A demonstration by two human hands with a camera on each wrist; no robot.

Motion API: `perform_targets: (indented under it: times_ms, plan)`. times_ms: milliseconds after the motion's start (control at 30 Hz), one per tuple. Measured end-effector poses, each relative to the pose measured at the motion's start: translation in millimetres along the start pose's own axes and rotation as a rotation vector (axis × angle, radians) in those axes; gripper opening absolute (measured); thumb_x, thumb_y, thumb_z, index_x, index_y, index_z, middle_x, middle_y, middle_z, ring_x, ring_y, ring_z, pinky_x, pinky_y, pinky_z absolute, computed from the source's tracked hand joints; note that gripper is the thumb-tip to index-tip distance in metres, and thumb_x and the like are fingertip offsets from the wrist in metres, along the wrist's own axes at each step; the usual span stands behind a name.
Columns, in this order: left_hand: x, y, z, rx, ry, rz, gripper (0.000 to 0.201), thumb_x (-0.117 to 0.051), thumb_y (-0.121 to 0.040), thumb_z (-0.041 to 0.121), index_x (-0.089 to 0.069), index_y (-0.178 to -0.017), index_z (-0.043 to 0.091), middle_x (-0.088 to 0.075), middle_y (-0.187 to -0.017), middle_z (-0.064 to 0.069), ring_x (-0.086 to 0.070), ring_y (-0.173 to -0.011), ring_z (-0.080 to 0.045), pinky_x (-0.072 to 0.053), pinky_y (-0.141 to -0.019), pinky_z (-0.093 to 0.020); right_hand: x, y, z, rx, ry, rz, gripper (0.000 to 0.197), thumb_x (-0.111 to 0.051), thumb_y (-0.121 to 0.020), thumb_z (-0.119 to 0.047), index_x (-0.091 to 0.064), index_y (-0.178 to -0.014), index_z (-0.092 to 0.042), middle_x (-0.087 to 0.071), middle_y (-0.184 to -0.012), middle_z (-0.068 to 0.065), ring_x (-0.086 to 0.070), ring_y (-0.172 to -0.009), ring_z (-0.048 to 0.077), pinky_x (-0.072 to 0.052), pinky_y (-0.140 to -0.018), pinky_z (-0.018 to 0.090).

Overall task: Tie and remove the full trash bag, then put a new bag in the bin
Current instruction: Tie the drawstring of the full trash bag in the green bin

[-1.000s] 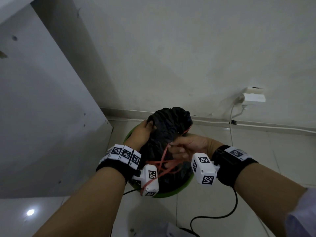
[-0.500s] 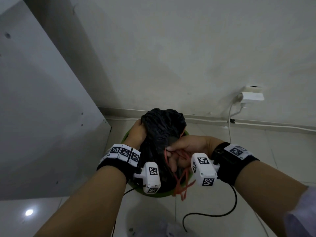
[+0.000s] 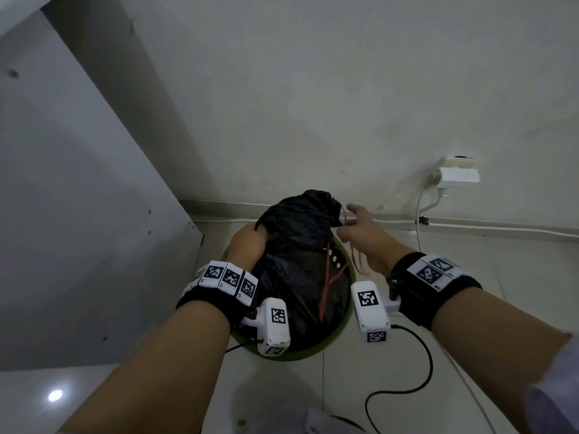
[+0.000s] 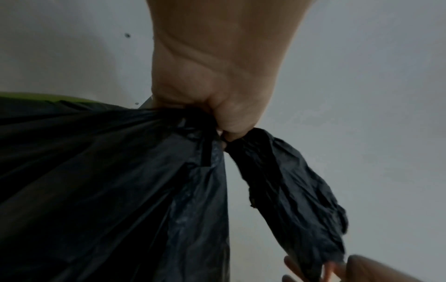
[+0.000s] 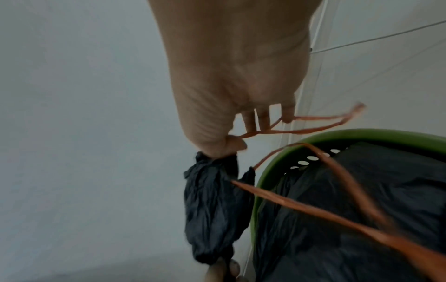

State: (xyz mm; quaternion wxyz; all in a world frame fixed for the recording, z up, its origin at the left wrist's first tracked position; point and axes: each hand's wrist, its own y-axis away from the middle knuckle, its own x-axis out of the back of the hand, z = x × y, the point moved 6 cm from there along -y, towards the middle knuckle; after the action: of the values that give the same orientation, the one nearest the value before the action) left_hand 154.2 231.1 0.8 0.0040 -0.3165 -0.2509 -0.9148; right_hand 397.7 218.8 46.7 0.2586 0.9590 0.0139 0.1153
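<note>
A full black trash bag (image 3: 297, 277) sits in a green bin (image 3: 332, 343) on the floor. My left hand (image 3: 250, 242) grips the bag's gathered neck from the left; in the left wrist view this hand (image 4: 217, 124) is clenched round the neck, and the bunched top (image 4: 289, 190) sticks out past it. My right hand (image 3: 351, 220) is at the far right of the bag's top and pinches an orange string (image 3: 327, 277). In the right wrist view the string (image 5: 301, 131) runs from my thumb through my right hand (image 5: 241, 137), above the bunched top (image 5: 212, 209) and the bin rim (image 5: 337, 137).
A white panel (image 3: 78, 214) stands close on the left and a wall is just behind the bin. A wall socket with a white plug (image 3: 457, 175) and its cable are at the right. A black cable (image 3: 407, 386) loops over the tiled floor near the bin.
My right hand has moved with the orange string from the front of the bag up to the far right of its neck. My left hand keeps its grip on the neck.
</note>
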Motion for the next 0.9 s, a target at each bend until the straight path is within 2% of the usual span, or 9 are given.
perform_targets:
  times_ms: [67, 167, 300, 367, 433, 533, 600, 767, 900]
  plan:
    - [3.9, 3.9, 5.0, 0.030, -0.103, 0.027, 0.038, -0.032, -0.099, 0.027, -0.059, -0.097, 0.000, -0.060, -0.108, -0.027, -0.056, -0.096, -0.038, -0.043, -0.084, -0.041, 5.2, -8.7, -6.2, 0.071, 0.056, 0.116, 0.075, -0.058, -0.085, -0.021, -0.020, -0.149, -0.022, -0.030, -0.147, 0.010, -0.049, -0.118, 0.029, -0.044, -0.088, 0.036]
    - [6.8, 8.1, 12.7, 0.001, -0.179, 0.046, 0.036, -0.033, -0.100, 0.026, -0.054, -0.085, 0.000, -0.061, -0.102, -0.027, -0.055, -0.088, -0.036, -0.040, -0.077, -0.037, 0.0, -6.4, -28.0, 0.322, 0.276, 0.191, 0.075, -0.053, -0.084, -0.031, -0.019, -0.151, -0.026, -0.020, -0.154, 0.004, -0.030, -0.138, 0.029, -0.032, -0.107, 0.043]
    - [-2.0, 18.3, 26.2, -0.204, -0.045, -0.105, 0.032, -0.040, -0.100, 0.035, -0.060, -0.087, 0.014, -0.059, -0.079, -0.007, -0.053, -0.075, -0.025, -0.035, -0.069, -0.033, -40.9, 18.9, -50.7, 0.780, 0.865, 0.021, 0.086, -0.052, -0.076, -0.064, -0.018, -0.150, -0.039, -0.015, -0.160, -0.006, -0.002, -0.148, 0.024, -0.005, -0.118, 0.053]
    - [-3.8, 27.1, 26.2, -0.221, 0.214, -0.205, 0.027, -0.048, -0.093, 0.038, -0.054, -0.074, 0.019, -0.051, -0.063, -0.001, -0.046, -0.062, -0.019, -0.032, -0.063, -0.032, -55.5, 16.2, -39.1, 0.736, 1.118, -0.074, 0.096, -0.059, -0.070, -0.070, -0.011, -0.150, -0.044, -0.020, -0.158, -0.010, -0.002, -0.148, 0.023, 0.004, -0.113, 0.063]
    - [0.5, 33.9, 24.9, -0.189, 0.362, -0.233, 0.024, -0.050, -0.088, 0.037, -0.054, -0.073, 0.019, -0.052, -0.062, -0.003, -0.048, -0.061, -0.018, -0.035, -0.064, -0.032, -61.5, 10.3, -29.8, 0.629, 1.221, -0.119, 0.091, -0.063, -0.072, -0.066, -0.020, -0.147, -0.040, -0.044, -0.145, -0.003, -0.024, -0.142, 0.023, 0.008, -0.110, 0.065]
    - [5.0, 40.2, 24.0, -0.189, 0.520, -0.282, 0.037, -0.048, -0.098, 0.028, -0.048, -0.063, 0.017, -0.046, -0.052, -0.001, -0.044, -0.050, -0.014, -0.035, -0.058, -0.030, -61.0, 8.2, -31.4, 0.504, 1.037, -0.218, 0.045, -0.065, -0.083, -0.038, -0.055, -0.124, -0.023, -0.065, -0.116, 0.006, -0.056, -0.115, 0.026, -0.026, -0.108, 0.049]
    - [7.9, 44.9, 27.2, -0.247, 0.508, -0.324, 0.045, -0.048, -0.100, 0.034, -0.047, -0.058, 0.018, -0.041, -0.050, 0.001, -0.039, -0.048, -0.011, -0.034, -0.055, -0.023, -55.8, 7.8, -39.6, 0.458, 0.905, -0.232, 0.027, -0.063, -0.085, -0.023, -0.064, -0.109, -0.013, -0.062, -0.109, 0.011, -0.059, -0.103, 0.027, -0.040, -0.082, 0.030]
    - [11.7, 35.6, 16.6, -0.254, 0.209, -0.264, 0.046, -0.050, -0.096, 0.048, -0.054, -0.067, 0.013, -0.049, -0.046, 0.010, -0.045, -0.049, -0.008, -0.037, -0.061, -0.027, -39.0, 7.6, -50.6, 0.298, 0.883, -0.263, 0.008, -0.058, -0.085, -0.018, -0.062, -0.079, -0.014, -0.059, -0.076, 0.004, -0.057, -0.077, 0.025, -0.038, -0.056, 0.027]
    - [2.7, 37.7, 20.5, -0.336, 0.266, -0.310, 0.015, -0.049, -0.101, 0.020, -0.062, -0.094, 0.016, -0.052, -0.050, 0.010, -0.047, -0.041, -0.001, -0.036, -0.046, -0.018, -28.3, 12.4, -33.3, 0.010, 0.286, -0.389, 0.026, -0.051, -0.088, -0.006, -0.063, -0.111, -0.004, -0.063, -0.083, 0.011, -0.062, -0.061, 0.015, -0.048, -0.048, 0.019]
